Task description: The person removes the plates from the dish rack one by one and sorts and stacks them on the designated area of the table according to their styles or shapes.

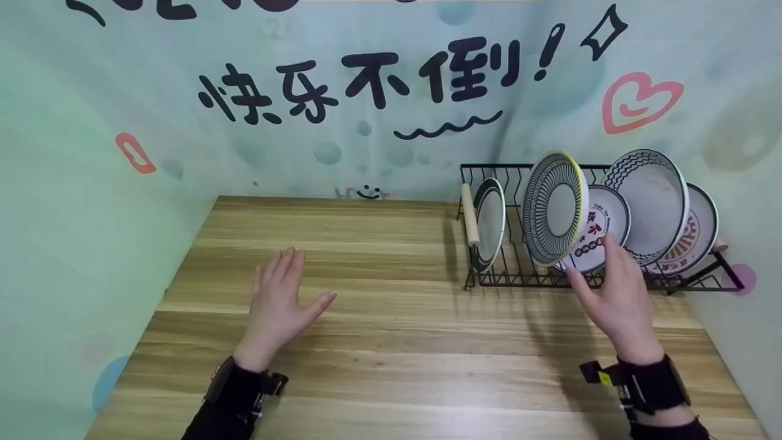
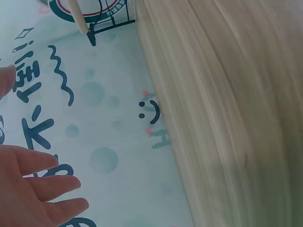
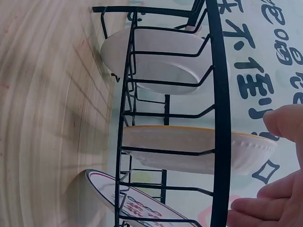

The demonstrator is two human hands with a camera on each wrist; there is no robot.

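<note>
My right hand [image 1: 617, 299] hovers at the front of a black wire dish rack [image 1: 507, 285], thumb and fingers apart, holding nothing. Its fingertips overlap a small plate with red characters [image 1: 602, 214] in the head view. Just left of that leans a bowl with a yellow rim [image 1: 559, 208]; its white outer side [image 3: 180, 144] shows behind the bars in the right wrist view. A larger bowl with black wavy lines [image 1: 657, 195] stands farther right. My left hand [image 1: 278, 311] is over the left part of the table, fingers straight and thumb spread, with nothing in it.
At the rack's left end, a dark-rimmed plate [image 1: 492, 223] stands beside a wooden handle [image 1: 470, 214]. An orange-patterned plate [image 1: 693, 235] is at its right end. Behind the wooden table [image 1: 366, 342] hangs a printed backdrop [image 1: 342, 153].
</note>
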